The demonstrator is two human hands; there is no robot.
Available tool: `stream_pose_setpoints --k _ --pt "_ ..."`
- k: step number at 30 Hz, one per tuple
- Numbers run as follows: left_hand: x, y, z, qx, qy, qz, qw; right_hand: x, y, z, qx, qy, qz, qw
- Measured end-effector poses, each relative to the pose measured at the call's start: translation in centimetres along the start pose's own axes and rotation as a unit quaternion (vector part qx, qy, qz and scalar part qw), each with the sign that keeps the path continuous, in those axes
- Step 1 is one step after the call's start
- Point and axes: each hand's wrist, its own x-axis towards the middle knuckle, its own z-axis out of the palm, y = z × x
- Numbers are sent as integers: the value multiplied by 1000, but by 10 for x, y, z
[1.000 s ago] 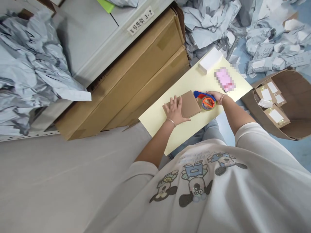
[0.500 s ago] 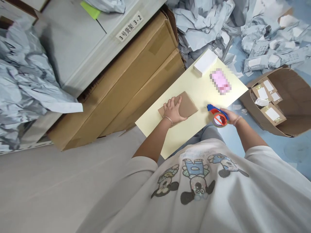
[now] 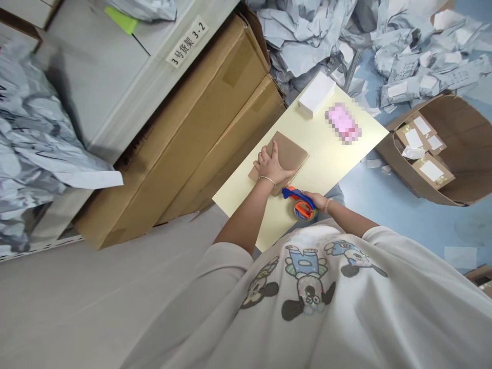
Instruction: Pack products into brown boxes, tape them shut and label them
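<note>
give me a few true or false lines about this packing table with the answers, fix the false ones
The left hand lies flat on a brown cardboard packet: true.
The right hand holds a tape dispenser: true.
The white box sits on the floor: false, it lies on the pale yellow board.
The left arm wears no bangle: false, a metal bangle circles its wrist.
The carton at the right is taped shut: false, it stands open and holds packets with white labels.
</note>
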Motion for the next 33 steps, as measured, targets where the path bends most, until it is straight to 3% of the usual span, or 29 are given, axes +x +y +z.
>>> stream_pose_setpoints --k 2,5,8,10,14,15,17,20,23,26,28,30,33 --pt "8 -4 0 -15 13 -24 1000 14 -2 12 21 9 -5 1000" --pt "25 -10 0 -68 35 -136 988 19 -12 7 71 9 -4 997" --pt "26 -16 2 -142 33 -245 958 12 -39 -19 91 -12 18 996" --pt "9 -23 4 -161 -6 -258 953 3 -63 -45 74 -27 52 996" --pt "-47 -46 -1 -83 -165 -158 970 -13 -104 -95 16 -37 91 995" --pt "-56 -53 -5 -48 -187 -112 975 -16 -110 -104 -1 -37 101 994" --pt "-60 -65 -13 27 -161 0 987 -18 -117 -113 -32 -35 117 992" --pt "-32 -67 -17 103 -160 171 967 -15 -121 -114 -65 -30 112 991" --pt "16 -55 -10 124 -261 290 913 -11 -121 -109 -77 -7 89 993" --pt "52 -44 -4 111 -318 334 881 -9 -123 -107 -70 8 86 994" --pt "60 -42 -5 101 -330 331 878 -10 -124 -106 -52 10 97 994" --pt "55 -43 -10 92 -317 323 887 -10 -125 -105 -12 8 86 996" --pt "36 -40 -19 80 -255 304 914 -11 -120 -100 63 -4 16 998"
